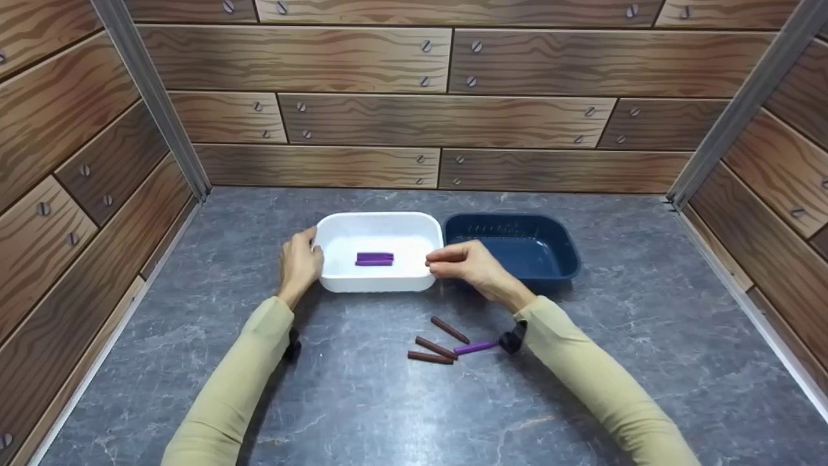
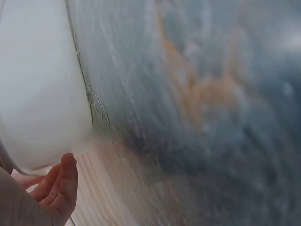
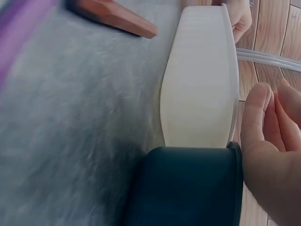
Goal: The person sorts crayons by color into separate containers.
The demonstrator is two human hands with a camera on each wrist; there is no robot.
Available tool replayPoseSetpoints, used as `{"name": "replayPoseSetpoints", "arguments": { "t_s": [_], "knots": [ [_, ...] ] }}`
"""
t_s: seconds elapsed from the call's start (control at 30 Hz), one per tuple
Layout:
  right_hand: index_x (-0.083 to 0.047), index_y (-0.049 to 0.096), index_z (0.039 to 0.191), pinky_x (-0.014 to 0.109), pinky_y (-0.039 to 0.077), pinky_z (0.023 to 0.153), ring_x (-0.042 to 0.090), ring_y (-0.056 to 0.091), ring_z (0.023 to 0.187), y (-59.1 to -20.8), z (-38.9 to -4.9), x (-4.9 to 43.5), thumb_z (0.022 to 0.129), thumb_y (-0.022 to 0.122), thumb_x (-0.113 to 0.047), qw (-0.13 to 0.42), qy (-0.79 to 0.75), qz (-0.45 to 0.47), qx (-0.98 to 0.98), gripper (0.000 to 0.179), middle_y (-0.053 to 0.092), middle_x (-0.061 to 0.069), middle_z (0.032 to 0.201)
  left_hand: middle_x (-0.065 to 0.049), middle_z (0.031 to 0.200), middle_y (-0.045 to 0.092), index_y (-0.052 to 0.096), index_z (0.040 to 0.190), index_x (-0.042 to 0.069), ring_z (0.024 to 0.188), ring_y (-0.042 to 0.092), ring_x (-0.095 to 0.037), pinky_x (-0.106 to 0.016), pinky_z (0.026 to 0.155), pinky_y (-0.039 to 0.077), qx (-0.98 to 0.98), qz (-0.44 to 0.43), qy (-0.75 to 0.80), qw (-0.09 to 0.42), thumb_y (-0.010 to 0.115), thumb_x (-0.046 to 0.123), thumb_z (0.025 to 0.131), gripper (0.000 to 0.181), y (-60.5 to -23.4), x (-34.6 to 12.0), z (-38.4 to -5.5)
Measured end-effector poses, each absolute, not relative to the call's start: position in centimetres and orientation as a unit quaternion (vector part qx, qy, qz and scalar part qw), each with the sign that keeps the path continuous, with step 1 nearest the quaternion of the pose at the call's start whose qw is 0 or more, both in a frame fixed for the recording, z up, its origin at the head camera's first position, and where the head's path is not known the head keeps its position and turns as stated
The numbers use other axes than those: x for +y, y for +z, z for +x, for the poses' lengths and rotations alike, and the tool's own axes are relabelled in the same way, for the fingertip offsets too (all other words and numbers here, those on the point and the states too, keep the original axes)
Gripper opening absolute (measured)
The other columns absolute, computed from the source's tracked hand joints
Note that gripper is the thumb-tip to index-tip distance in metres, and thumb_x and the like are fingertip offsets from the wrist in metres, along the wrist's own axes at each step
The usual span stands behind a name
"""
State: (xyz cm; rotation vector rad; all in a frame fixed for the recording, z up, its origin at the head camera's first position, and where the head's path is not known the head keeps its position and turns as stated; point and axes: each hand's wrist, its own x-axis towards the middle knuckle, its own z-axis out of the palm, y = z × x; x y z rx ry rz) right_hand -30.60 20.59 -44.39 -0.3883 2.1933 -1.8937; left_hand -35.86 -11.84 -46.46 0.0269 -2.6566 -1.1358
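Observation:
My left hand [image 1: 301,262] holds the left end of a white tray [image 1: 330,283], its fingers along the outer wall; the left wrist view shows the fingertips [image 2: 69,165] close under the rim. Two or more purple crayon-like sticks [image 1: 374,259] lie together inside the tray. At the tray's right end, my right hand [image 1: 471,264] hovers over the rim with thumb and fingers bent toward each other. No stick shows between its fingers in the right wrist view. That hand partly covers a dark blue tray [image 1: 563,272], which stands close against the white one.
Three brown sticks [image 1: 430,357] and one purple stick [image 1: 475,347] lie on the grey marbled table [image 1: 362,401] in front of the trays, the purple one beside my right wrist. Wood-patterned walls [image 1: 362,120] enclose the table at the back and sides.

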Motion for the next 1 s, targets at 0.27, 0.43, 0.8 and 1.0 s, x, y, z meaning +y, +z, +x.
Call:
{"name": "replayPoseSetpoints", "arguments": {
  "t_s": [0.27, 0.43, 0.8, 1.0],
  "knots": [
    [0.009, 0.068, 0.116, 0.035, 0.058, 0.085, 0.011, 0.071, 0.088, -44.8, -28.7, 22.0, 0.085, 0.075, -0.010, 0.140, -0.618, -0.154, 0.758, 0.037, 0.069, 0.027, 0.112, -0.018, 0.138, 0.057, 0.053, 0.139, 0.001, 0.129, 0.053, -0.034, -0.049, 0.106, 0.043, -0.913, 0.011, -0.388, 0.124, 0.050, 0.004, 0.093, 0.047, -46.3, -11.9, -35.8],
    [0.009, 0.068, 0.115, 0.028, 0.058, 0.082, 0.011, 0.071, 0.090, -45.0, -28.0, 22.8, 0.085, 0.076, -0.012, 0.147, -0.603, -0.154, 0.769, 0.037, 0.069, 0.026, 0.113, -0.019, 0.137, 0.058, 0.054, 0.139, 0.001, 0.129, 0.054, -0.034, -0.049, 0.106, 0.043, -0.914, 0.007, -0.386, 0.125, 0.051, 0.004, 0.092, 0.047, -46.4, -11.9, -35.8],
    [0.011, 0.067, 0.114, 0.025, 0.058, 0.078, 0.008, 0.070, 0.086, -45.5, -26.9, 25.1, 0.084, 0.077, -0.011, 0.161, -0.584, -0.140, 0.783, 0.038, 0.072, 0.021, 0.110, -0.019, 0.138, 0.057, 0.053, 0.139, 0.001, 0.129, 0.053, -0.034, -0.049, 0.107, 0.043, -0.915, 0.002, -0.385, 0.122, 0.049, 0.002, 0.092, 0.048, -46.3, -11.8, -35.8],
    [0.012, 0.066, 0.116, 0.026, 0.058, 0.081, 0.009, 0.070, 0.091, -45.9, -26.4, 26.4, 0.084, 0.076, -0.012, 0.173, -0.572, -0.152, 0.787, 0.040, 0.069, 0.026, 0.114, -0.021, 0.136, 0.058, 0.051, 0.141, -0.001, 0.126, 0.055, -0.035, -0.049, 0.103, 0.046, -0.915, -0.004, -0.386, 0.115, 0.048, 0.003, 0.092, 0.048, -46.2, -12.1, -35.9]
  ]
}}
